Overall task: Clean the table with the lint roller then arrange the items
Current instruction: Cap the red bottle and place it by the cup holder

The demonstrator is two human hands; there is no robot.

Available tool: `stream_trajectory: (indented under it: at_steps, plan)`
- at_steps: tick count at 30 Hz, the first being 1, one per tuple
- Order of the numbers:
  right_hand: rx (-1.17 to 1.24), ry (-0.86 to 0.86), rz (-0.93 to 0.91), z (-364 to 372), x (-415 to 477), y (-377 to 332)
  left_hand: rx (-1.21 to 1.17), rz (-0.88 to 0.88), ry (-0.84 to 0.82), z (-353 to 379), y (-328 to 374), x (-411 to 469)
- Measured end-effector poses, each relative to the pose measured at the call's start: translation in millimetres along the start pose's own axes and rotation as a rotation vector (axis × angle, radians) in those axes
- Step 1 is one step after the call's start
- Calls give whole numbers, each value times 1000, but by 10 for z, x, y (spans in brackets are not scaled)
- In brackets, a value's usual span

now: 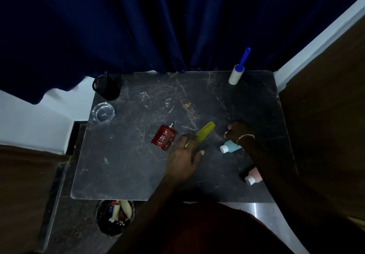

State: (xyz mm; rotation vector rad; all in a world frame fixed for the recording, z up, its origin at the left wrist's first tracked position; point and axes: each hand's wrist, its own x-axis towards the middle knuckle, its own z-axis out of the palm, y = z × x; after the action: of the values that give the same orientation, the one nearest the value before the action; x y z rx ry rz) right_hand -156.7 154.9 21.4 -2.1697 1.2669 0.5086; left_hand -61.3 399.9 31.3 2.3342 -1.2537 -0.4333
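lint roller [236, 75] stands far beyond the comb [205, 130], handle tilted away; right hand [238, 131], fingers curled, grip unclear, is nearer; left hand [182, 157] holds the comb.

Head camera looks steeply down at the dim table [128, 164], seemingly close.

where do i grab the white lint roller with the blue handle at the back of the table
Grip the blue handle of the white lint roller, coming from the front. It stands on its roll end with the handle tilted up and away, and the dark blue curtain hangs right behind it.
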Motion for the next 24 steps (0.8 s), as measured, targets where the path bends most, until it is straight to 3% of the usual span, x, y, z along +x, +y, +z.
stream_trajectory:
  at_steps: [6,10,12,17,20,24]
  plan:
    - [-81,3,-18,-6,32,-52,-5,-51,35,-17,-138,-27]
    - [-27,98,-119,-24,53,-128,2,-95,68,-66,-327,64]
    - [111,157,-165,-14,49,-239,9,-139,76,-109,-453,148]
    - [990,51,-79,78,-107,-628,34,-311,11,-187,-769,357]
    - [1159,-30,-36,204,-170,-816,104,-457,-108,-179,-947,439]
    - [1182,-98,3,423,-196,-946,108,-518,-214,-130,-1080,512]
